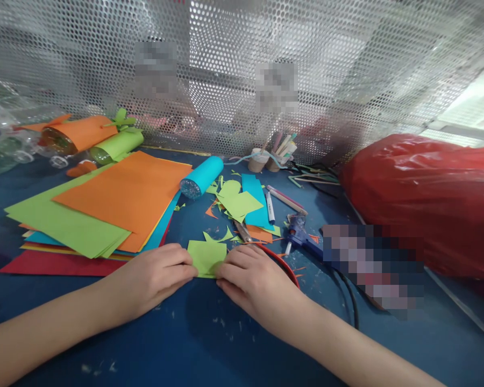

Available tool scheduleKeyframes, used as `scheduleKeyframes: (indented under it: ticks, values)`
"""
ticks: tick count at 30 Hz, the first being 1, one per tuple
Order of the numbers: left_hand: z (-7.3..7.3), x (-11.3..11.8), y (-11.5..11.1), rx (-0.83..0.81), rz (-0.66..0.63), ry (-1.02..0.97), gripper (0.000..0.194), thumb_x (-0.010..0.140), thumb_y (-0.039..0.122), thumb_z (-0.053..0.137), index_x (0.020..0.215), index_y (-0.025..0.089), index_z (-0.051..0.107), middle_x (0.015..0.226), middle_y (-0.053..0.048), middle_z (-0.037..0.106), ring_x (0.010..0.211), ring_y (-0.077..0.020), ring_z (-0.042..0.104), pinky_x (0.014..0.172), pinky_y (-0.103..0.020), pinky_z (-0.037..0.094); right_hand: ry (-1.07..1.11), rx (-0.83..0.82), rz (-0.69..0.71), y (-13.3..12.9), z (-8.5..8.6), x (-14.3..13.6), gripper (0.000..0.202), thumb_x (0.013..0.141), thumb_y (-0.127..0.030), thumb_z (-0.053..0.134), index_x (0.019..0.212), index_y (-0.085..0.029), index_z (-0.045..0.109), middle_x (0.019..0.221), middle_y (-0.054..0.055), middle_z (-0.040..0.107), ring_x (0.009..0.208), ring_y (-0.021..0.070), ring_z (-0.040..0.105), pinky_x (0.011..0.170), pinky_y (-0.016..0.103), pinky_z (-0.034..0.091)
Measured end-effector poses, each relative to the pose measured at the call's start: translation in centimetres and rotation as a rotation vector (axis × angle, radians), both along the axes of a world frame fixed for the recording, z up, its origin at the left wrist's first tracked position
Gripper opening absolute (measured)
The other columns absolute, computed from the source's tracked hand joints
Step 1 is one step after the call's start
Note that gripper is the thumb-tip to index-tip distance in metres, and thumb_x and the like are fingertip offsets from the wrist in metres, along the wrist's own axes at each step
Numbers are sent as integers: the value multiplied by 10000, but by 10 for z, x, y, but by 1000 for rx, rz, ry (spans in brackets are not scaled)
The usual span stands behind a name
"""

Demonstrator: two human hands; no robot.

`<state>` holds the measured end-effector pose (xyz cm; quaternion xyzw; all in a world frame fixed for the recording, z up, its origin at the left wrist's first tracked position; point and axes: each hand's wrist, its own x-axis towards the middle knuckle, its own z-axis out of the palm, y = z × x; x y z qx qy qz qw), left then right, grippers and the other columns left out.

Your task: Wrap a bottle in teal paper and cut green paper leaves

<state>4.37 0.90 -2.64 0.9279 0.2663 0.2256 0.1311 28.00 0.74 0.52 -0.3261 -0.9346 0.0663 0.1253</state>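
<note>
Between my two hands a small light-green piece of paper [207, 257] is held by its left and right edges, just above the blue table. My left hand [161, 274] pinches the left edge, thumb below and fingers on top. The right edge is gripped by my right hand [252, 274], with its fingers curled. Scissors [242, 231] lie behind the paper, their red handle [280, 260] partly hidden by my right hand. Green paper scraps [220, 235] and a cut green shape [240, 200] lie just beyond.
Left is a stack of coloured paper [125, 196]. Behind stand a blue-wrapped bottle [203, 176], an orange-wrapped bottle [84, 133] and cups of sticks [258, 160]. To the right are a blue glue gun [302, 236] with a black cord, a marker [270, 207] and a red plastic bag [423, 204].
</note>
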Motion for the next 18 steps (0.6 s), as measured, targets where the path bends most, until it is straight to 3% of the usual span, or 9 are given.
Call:
scheduleKeyframes:
  ticks: [11,18]
  values:
    - [-5,-3,0,166,-5,73,278,981,130,345,1090,150,600,916,-94,619,810,-202,526,724,-326,483,79,-2,1,3,-7,3,108,897,-157,593,875,-163,698,800,45,672,794,188,575,780,327,462]
    - [-1,-1,0,115,33,82,280,986,146,356,1069,147,624,890,-88,618,805,-200,540,715,-324,485,15,41,-6,4,-5,4,105,891,-153,601,894,-179,703,808,53,669,807,196,589,777,337,465]
